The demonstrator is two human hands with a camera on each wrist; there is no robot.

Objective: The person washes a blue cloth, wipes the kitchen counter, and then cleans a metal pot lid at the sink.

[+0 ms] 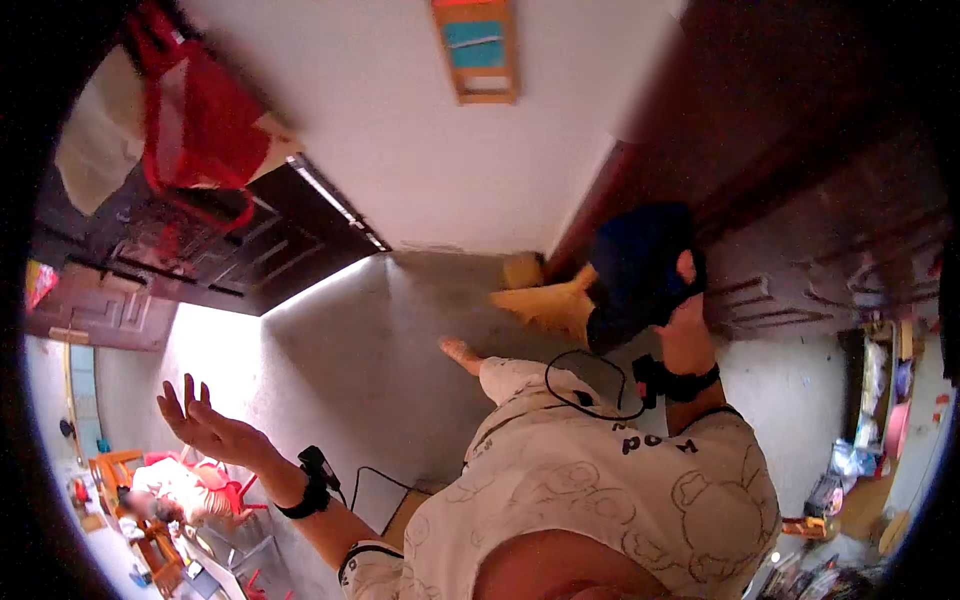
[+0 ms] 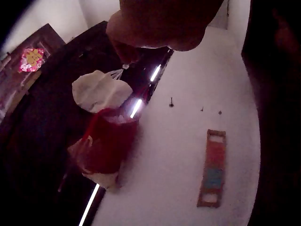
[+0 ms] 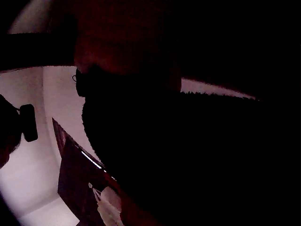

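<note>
Only the head view shows both hands. The left hand (image 1: 205,425) is raised in the air with fingers spread wide, touching nothing. The right hand (image 1: 686,308) grips a dark blue cloth (image 1: 638,262) beside the dark wooden door (image 1: 800,190). That cloth nearly blacks out the right wrist view.

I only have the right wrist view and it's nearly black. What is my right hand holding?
Observer: In the head view, your right hand grips a dark blue cloth up by a dark wooden door.
Operator: And my left hand?
Observer: The left hand is held out with its fingers spread, holding nothing.
Operator: Anything hanging near it?
Observer: A red bag hangs above that side, with a white bag beside it.
</note>
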